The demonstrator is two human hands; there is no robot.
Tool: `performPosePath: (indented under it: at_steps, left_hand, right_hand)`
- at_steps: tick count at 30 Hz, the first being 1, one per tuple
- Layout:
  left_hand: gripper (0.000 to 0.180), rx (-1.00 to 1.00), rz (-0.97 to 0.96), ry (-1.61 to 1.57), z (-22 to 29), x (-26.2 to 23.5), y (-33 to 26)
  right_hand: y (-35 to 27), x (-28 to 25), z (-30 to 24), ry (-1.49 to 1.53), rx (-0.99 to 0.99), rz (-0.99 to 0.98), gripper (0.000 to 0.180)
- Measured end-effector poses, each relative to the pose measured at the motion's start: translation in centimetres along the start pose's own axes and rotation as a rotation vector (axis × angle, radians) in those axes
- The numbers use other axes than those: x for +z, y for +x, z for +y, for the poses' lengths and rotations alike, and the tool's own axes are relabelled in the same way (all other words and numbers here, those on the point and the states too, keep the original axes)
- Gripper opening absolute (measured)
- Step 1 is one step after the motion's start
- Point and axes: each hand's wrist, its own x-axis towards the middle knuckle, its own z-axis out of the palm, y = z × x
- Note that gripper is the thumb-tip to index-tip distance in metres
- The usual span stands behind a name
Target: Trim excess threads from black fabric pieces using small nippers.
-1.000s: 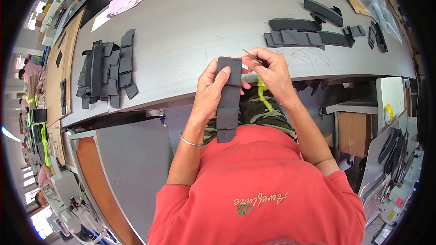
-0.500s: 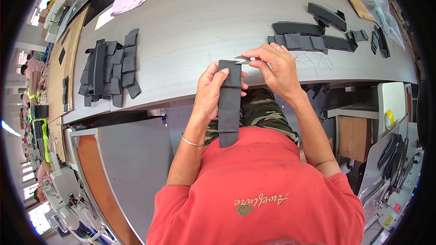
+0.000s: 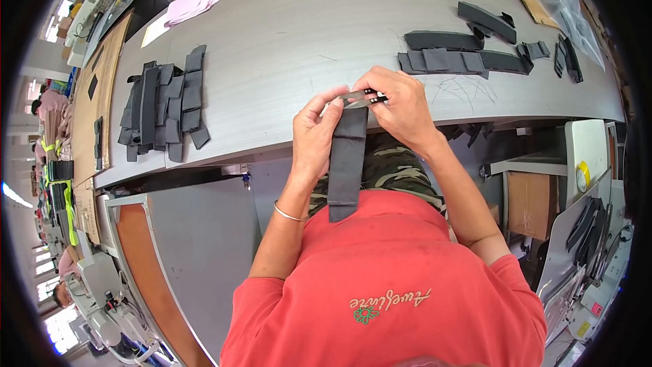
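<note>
A long dark grey fabric strip (image 3: 348, 163) hangs down from my two hands over the front edge of the grey table (image 3: 292, 34). My left hand (image 3: 316, 137) pinches the strip's upper left edge. My right hand (image 3: 401, 105) holds a small pair of metal snips (image 3: 360, 97) at the strip's top end, blades pointing left. Both hands are close together above my lap.
A pile of dark strips (image 3: 163, 109) lies on the table's left. More dark pieces (image 3: 462, 54) lie at the right rear. Pink papers (image 3: 187, 7) sit far back left. Sewing machines and shelves with dark parts (image 3: 584, 224) flank the table.
My hands have lifted the strip slightly toward the table edge. The snips now lie across the strip's top. The yellow-green cord seen by my lap a second ago is out of view.
</note>
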Motion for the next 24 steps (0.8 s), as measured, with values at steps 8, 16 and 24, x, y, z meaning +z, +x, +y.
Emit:
performPosePath:
  at_steps: [8, 16, 24]
  left_hand:
    - [0.017, 0.075, -0.067, 0.040, -1.3, -1.1, 0.3]
    - [0.021, 0.001, -0.065, 0.054, -0.8, -1.4, 0.1]
    - [0.031, 0.043, -0.024, 0.023, -0.6, -1.6, 0.2]
  right_hand:
    - [0.5, 1.0, -0.1, 0.121, 0.084, 0.029, 0.012]
    - [0.5, 0.1, -0.1, 0.240, 0.101, 0.107, 0.016]
    - [-1.3, -2.9, 1.6, -0.026, 0.022, -0.113, 0.011]
